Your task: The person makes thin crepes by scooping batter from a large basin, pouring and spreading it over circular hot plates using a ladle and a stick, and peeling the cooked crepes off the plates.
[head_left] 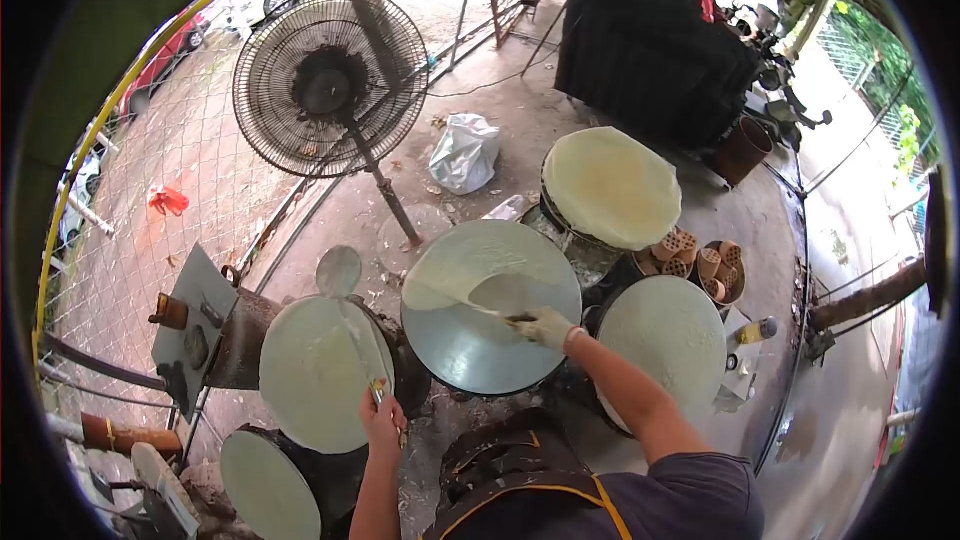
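Note:
My left hand (383, 422) is closed around the handle of a long-handled, round-ended ladle (340, 272). The ladle lies over the left round griddle (310, 390), which a pale sheet covers. In my gloved right hand (546, 328) is a scraper (503, 293) with a wide rounded blade. Its blade rests at the edge of a thin pale sheet of batter (450, 265) on the middle griddle (470, 350). Bare shiny metal shows on that griddle's near part. Whether the blade is under the sheet or on top of it, I cannot tell.
More pale-covered rounds stand at right (665, 350), front left (268, 490) and far side (610, 190). Perforated clay-coloured cylinders (708, 265) fill containers beside them. A standing fan (330, 80), a silver bag (465, 153) and a black-covered stand (650, 50) are beyond.

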The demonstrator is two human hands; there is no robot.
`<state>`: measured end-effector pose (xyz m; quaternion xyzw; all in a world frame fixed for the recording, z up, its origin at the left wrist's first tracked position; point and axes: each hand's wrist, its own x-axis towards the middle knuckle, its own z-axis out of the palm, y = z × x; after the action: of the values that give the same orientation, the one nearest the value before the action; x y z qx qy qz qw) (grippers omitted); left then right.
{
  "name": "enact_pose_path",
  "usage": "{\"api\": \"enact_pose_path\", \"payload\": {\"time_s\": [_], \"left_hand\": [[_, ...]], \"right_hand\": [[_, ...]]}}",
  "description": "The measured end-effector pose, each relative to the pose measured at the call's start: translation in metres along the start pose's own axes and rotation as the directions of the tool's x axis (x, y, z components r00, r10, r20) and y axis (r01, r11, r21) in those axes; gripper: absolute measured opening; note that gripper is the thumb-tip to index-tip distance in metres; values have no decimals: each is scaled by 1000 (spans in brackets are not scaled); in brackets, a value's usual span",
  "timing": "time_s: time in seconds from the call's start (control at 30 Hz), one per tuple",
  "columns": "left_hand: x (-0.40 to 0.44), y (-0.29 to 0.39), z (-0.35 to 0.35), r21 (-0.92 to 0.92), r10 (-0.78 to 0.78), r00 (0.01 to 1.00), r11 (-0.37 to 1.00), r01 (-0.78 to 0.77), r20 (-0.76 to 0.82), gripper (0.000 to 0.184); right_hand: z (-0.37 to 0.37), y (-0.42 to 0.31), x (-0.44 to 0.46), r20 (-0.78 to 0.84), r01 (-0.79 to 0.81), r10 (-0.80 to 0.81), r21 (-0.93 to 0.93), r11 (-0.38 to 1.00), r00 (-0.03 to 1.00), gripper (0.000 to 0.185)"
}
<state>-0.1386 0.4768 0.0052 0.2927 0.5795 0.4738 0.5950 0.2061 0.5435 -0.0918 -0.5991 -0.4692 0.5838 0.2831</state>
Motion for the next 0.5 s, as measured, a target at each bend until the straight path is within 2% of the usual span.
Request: {"api": "enact_pose_path", "payload": {"time_s": [0.07, 0.17, 0.2, 0.27, 0.37, 0.4, 0.5], "left_hand": [[-14, -2, -6, -66, -17, 998, 998, 13, -67, 28], [-32, -10, -14, -140, -22, 989, 990, 1, -147, 28], [-38, -12, -15, -165, -14, 987, 986, -13, -162, 28], [-53, -16, -20, -197, -20, 981, 980, -19, -195, 28], [-73, -23, -26, -250, -48, 964, 968, -20, -263, 28], [-82, -26, -29, -268, -67, 954, 963, -14, -292, 29], [-96, -31, -29, -333, -95, 929, 942, -32, -359, 28]], "right_hand": [[-25, 46, 14, -107, -66, 91, 217, 974, 990, 32], [-25, 15, 31, -134, -10, 2, -59, 998, 991, 25], [-23, 2, 23, 17, -66, 67, -58, 996, 998, 24], [-20, -23, 1, 303, -177, 194, -82, 981, 933, 24], [-47, 22, -10, 282, -256, 208, 143, 956, 936, 25], [-53, 75, 29, 190, -192, 126, 389, 901, 974, 29], [-53, -24, 28, 93, -173, 155, 231, 957, 983, 28]]}}
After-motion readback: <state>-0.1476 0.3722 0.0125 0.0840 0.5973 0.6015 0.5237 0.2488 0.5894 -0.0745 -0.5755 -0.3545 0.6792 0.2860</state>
